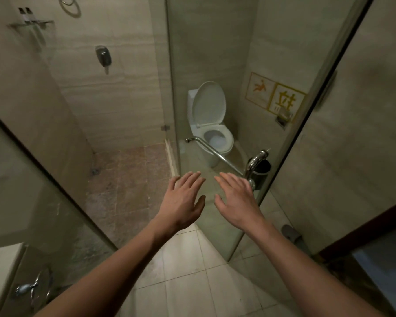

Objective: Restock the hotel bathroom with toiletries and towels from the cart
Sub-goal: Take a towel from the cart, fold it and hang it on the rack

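Glass partition is splitting the room: shower on the left, toilet with its lid up behind the glass on the right. No cart, towels or toiletries showing anywhere here, apart from two small bottles sitting on the shower shelf near the top left corner. Both hands are hovering empty with fingers spread, left hand and right hand side by side, probably just reaching ahead. Grab bar and a dark bin are crowding the way to the toilet.
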`<state>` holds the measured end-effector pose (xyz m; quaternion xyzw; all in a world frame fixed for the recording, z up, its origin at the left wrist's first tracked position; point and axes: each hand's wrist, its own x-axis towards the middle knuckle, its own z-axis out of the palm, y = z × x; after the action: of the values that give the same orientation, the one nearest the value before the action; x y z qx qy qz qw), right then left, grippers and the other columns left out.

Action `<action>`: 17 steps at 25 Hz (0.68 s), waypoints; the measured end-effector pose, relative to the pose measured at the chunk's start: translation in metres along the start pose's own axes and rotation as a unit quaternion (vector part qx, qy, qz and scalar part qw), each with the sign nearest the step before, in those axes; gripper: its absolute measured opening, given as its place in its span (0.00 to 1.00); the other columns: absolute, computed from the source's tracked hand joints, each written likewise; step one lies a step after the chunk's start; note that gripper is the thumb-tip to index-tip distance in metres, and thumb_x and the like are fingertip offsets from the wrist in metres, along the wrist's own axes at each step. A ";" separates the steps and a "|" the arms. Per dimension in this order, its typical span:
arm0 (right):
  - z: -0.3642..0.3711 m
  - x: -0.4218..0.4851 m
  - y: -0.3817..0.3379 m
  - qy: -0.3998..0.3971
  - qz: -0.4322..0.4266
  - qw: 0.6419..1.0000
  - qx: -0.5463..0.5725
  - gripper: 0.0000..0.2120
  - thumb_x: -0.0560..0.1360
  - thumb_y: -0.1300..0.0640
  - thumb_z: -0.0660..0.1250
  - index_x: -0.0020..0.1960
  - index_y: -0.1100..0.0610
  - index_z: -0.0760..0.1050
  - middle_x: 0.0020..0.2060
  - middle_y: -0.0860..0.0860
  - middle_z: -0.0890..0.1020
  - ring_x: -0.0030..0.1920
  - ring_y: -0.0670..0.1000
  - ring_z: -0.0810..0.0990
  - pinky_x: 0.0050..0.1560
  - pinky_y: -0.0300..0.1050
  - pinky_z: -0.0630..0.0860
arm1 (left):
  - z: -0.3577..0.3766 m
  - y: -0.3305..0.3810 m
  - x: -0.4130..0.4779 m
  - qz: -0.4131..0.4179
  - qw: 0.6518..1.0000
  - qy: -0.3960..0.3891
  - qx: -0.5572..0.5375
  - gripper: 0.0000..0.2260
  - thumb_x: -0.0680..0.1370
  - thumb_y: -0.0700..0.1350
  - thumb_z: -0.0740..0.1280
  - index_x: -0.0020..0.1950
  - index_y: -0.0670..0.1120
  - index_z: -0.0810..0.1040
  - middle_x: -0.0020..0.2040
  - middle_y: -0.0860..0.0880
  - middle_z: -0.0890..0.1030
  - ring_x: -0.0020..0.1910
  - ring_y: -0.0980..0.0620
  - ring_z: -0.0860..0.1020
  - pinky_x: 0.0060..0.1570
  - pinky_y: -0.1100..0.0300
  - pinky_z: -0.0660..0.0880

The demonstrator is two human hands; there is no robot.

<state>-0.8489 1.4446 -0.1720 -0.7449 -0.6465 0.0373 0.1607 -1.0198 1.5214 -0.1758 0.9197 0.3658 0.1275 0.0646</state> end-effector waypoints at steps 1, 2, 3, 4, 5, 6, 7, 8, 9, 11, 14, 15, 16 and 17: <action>-0.003 0.002 0.006 0.006 0.004 1.000 -0.001 0.26 0.81 0.48 0.58 0.78 0.53 0.62 0.77 0.50 0.64 0.78 0.49 0.57 0.77 0.51 0.50 | 0.001 0.004 0.010 0.006 1.000 -0.005 -0.001 0.28 0.79 0.59 0.51 0.77 0.50 0.65 0.79 0.50 0.64 0.79 0.49 0.59 0.77 0.48 0.52; -0.006 0.003 0.011 0.007 0.008 1.000 0.000 0.26 0.81 0.48 0.59 0.78 0.53 0.63 0.77 0.50 0.64 0.78 0.49 0.57 0.77 0.51 0.50 | 0.002 0.009 0.018 0.012 1.000 -0.011 -0.001 0.27 0.80 0.58 0.54 0.78 0.50 0.64 0.79 0.51 0.63 0.79 0.50 0.58 0.77 0.48 0.51; -0.009 0.003 0.020 0.008 0.014 1.000 0.001 0.26 0.81 0.48 0.59 0.78 0.53 0.63 0.77 0.50 0.64 0.78 0.49 0.57 0.78 0.52 0.50 | 0.001 0.015 0.028 0.018 1.000 -0.014 -0.001 0.26 0.81 0.57 0.56 0.78 0.50 0.63 0.80 0.51 0.62 0.79 0.50 0.57 0.77 0.49 0.50; -0.014 0.004 0.029 0.010 0.018 1.000 0.001 0.26 0.81 0.48 0.59 0.78 0.53 0.63 0.77 0.50 0.64 0.78 0.48 0.57 0.78 0.52 0.50 | 0.001 0.023 0.039 0.023 1.000 -0.012 0.001 0.25 0.82 0.56 0.57 0.78 0.50 0.63 0.80 0.51 0.61 0.79 0.51 0.57 0.77 0.49 0.49; -0.019 0.007 0.038 0.014 0.018 1.000 0.002 0.26 0.81 0.48 0.59 0.78 0.53 0.62 0.77 0.49 0.64 0.78 0.48 0.57 0.78 0.53 0.50 | 0.000 0.032 0.049 0.027 1.000 -0.006 0.003 0.25 0.82 0.56 0.58 0.78 0.51 0.62 0.80 0.52 0.61 0.79 0.51 0.56 0.77 0.49 0.49; -0.024 0.010 0.046 0.025 0.014 1.000 0.004 0.26 0.81 0.49 0.59 0.78 0.53 0.63 0.77 0.50 0.65 0.78 0.48 0.57 0.78 0.53 0.51 | -0.001 0.040 0.058 0.030 1.000 0.003 0.004 0.25 0.82 0.55 0.58 0.78 0.51 0.62 0.80 0.52 0.61 0.79 0.51 0.57 0.77 0.49 0.49; -0.029 0.014 0.053 0.043 0.006 0.999 0.006 0.26 0.80 0.50 0.59 0.77 0.53 0.64 0.76 0.50 0.66 0.78 0.49 0.59 0.78 0.53 0.51 | -0.002 0.047 0.067 0.032 0.999 0.011 0.004 0.25 0.82 0.55 0.58 0.78 0.51 0.63 0.79 0.51 0.62 0.79 0.51 0.57 0.78 0.49 0.49; -0.035 0.018 0.061 0.064 -0.003 0.998 0.006 0.25 0.80 0.50 0.59 0.76 0.53 0.65 0.75 0.50 0.67 0.77 0.49 0.60 0.78 0.53 0.52 | -0.001 0.055 0.075 0.030 0.999 0.019 0.004 0.25 0.82 0.55 0.58 0.78 0.51 0.63 0.79 0.51 0.62 0.79 0.51 0.57 0.78 0.49 0.50; -0.041 0.022 0.070 0.084 -0.014 0.996 0.004 0.25 0.79 0.50 0.58 0.75 0.53 0.67 0.74 0.50 0.69 0.76 0.49 0.62 0.78 0.53 0.53 | -0.001 0.063 0.084 0.027 0.999 0.026 0.006 0.25 0.82 0.55 0.58 0.78 0.50 0.63 0.79 0.51 0.63 0.79 0.51 0.58 0.78 0.48 0.51; -0.053 0.030 0.087 0.097 -0.046 0.994 -0.011 0.26 0.78 0.49 0.53 0.74 0.53 0.68 0.73 0.50 0.70 0.75 0.49 0.63 0.77 0.54 0.56 | 0.000 0.080 0.098 0.016 0.999 0.039 0.016 0.26 0.81 0.56 0.55 0.78 0.50 0.63 0.78 0.51 0.64 0.79 0.51 0.59 0.77 0.47 0.53; -0.073 0.040 0.121 0.103 -0.108 0.988 -0.028 0.27 0.78 0.48 0.50 0.74 0.53 0.68 0.73 0.51 0.70 0.74 0.50 0.64 0.75 0.57 0.60 | 0.004 0.110 0.120 -0.016 0.997 0.073 0.027 0.29 0.79 0.59 0.49 0.77 0.49 0.66 0.77 0.50 0.67 0.78 0.50 0.62 0.77 0.47 0.55; -0.078 0.042 0.128 0.115 -0.129 0.984 -0.030 0.26 0.78 0.49 0.52 0.73 0.53 0.69 0.72 0.51 0.71 0.74 0.51 0.66 0.74 0.57 0.62 | 0.004 0.117 0.124 -0.027 0.996 0.076 0.032 0.30 0.78 0.60 0.48 0.77 0.49 0.66 0.77 0.50 0.67 0.78 0.51 0.61 0.77 0.48 0.55; -0.084 0.043 0.135 0.133 -0.152 0.979 -0.023 0.24 0.78 0.51 0.54 0.72 0.53 0.70 0.70 0.52 0.72 0.72 0.52 0.67 0.73 0.57 0.64 | 0.004 0.124 0.129 -0.038 0.995 0.082 0.041 0.31 0.78 0.60 0.47 0.77 0.49 0.66 0.78 0.50 0.66 0.78 0.51 0.61 0.77 0.48 0.54; -0.090 0.043 0.143 0.154 -0.180 0.972 -0.012 0.23 0.77 0.53 0.57 0.71 0.54 0.72 0.69 0.52 0.73 0.71 0.53 0.68 0.72 0.56 0.65 | 0.004 0.131 0.133 -0.050 0.993 0.091 0.047 0.31 0.78 0.60 0.47 0.77 0.49 0.66 0.78 0.50 0.66 0.78 0.51 0.60 0.77 0.48 0.54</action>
<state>-0.6820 1.4534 -0.1218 -0.6150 -0.7378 -0.1146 0.2536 -0.8393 1.5182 -0.1269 0.8866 0.4217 0.1900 -0.0058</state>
